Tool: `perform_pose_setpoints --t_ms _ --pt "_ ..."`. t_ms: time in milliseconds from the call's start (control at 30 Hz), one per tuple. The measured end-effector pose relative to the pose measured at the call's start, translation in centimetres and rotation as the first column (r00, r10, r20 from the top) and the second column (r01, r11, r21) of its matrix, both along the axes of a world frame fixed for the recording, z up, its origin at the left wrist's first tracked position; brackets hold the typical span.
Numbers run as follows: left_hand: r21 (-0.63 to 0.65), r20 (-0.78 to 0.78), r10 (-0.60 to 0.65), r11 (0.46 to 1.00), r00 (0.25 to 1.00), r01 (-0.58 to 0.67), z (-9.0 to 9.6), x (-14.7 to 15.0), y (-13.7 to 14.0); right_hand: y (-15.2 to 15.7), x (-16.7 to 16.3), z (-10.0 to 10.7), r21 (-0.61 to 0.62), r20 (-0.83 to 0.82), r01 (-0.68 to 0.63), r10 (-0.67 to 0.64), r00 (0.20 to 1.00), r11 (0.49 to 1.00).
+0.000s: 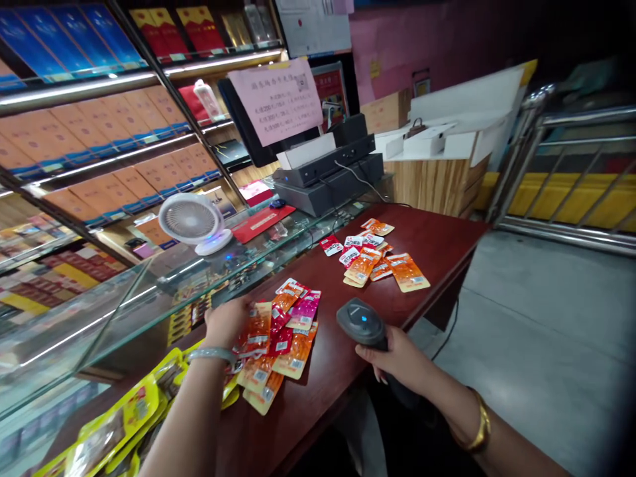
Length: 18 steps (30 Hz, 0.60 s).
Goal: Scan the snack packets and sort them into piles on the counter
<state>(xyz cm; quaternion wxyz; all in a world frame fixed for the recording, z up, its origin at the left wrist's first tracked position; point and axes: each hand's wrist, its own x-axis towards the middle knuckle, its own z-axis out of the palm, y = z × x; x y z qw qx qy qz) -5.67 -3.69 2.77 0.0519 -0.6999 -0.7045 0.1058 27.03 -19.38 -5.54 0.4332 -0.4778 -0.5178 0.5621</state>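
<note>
My right hand (397,361) is wrapped round the handle of a dark barcode scanner (362,321), with a blue light showing on its head. On the left, my left hand (229,323) closes at the edge of an orange snack packet (259,324); its fingertips are partly hidden. That packet lies over a loose pile of orange, red and magenta packets (295,351) on the dark red table (342,358). A second group of small packets (365,262), orange and white-and-red, lies farther back on the table. Larger yellow food bags (124,424) lie under and beside my left forearm.
A glass display counter (134,291) borders the table on the left, carrying a white fan (193,220). Behind stand a monitor (258,149) with a pink sign and a dark cash-drawer unit (322,182). Boxed goods fill the shelves (114,149). A metal railing (571,122) is on the right.
</note>
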Motion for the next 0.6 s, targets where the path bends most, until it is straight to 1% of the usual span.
perform_pose_setpoints --t_ms 67,100,167,200,267,300,400,467,500,567,600 --pt "-0.019 -0.027 -0.015 1.000 1.000 0.014 -0.7 -0.4 0.3 -0.1 0.5 -0.1 -0.011 -0.002 0.009 -0.009 1.000 1.000" --pt "-0.002 -0.046 -0.015 1.000 0.999 0.015 -1.0 -0.2 0.4 -0.1 0.8 -0.3 -0.020 -0.001 0.011 -0.011 1.000 1.000" --pt "0.088 -0.085 -0.002 0.996 0.996 0.010 -1.2 1.0 0.3 0.0 1.2 -0.7 -0.034 0.003 0.011 -0.011 1.000 0.999" --pt "0.147 -0.093 -0.003 0.989 0.996 0.017 -1.2 2.1 0.2 0.0 1.3 -0.9 -0.035 0.001 0.011 -0.011 1.000 0.999" --pt "0.238 -0.065 -0.051 0.969 0.997 0.065 -1.1 5.5 0.3 0.2 1.6 -1.2 -0.026 -0.006 0.019 -0.019 1.000 0.999" --pt "0.257 -0.023 -0.113 0.960 0.993 0.115 -1.1 7.6 0.4 0.3 1.7 -1.3 -0.020 -0.006 0.025 -0.025 1.000 0.999" --pt "0.173 0.146 -0.279 0.952 0.949 0.254 -1.9 14.7 1.1 0.4 2.0 -1.4 -0.023 0.011 0.045 -0.045 0.999 0.999" --pt "0.142 0.225 -0.311 0.948 0.923 0.285 -3.1 19.2 1.7 0.4 2.3 -1.3 -0.028 0.016 0.062 -0.061 0.998 0.998" --pt "0.140 0.249 -0.309 0.949 0.918 0.281 -3.8 21.0 2.0 0.3 2.4 -1.3 -0.030 0.013 0.071 -0.070 0.997 0.997" --pt "0.144 0.260 -0.292 0.954 0.920 0.262 -5.0 23.9 2.5 0.0 2.9 -1.3 -0.041 0.010 0.095 -0.095 0.995 0.995" --pt "0.151 0.260 -0.283 0.956 0.923 0.250 -5.4 24.8 2.8 -0.1 3.2 -1.3 -0.048 0.013 0.107 -0.106 0.994 0.993"
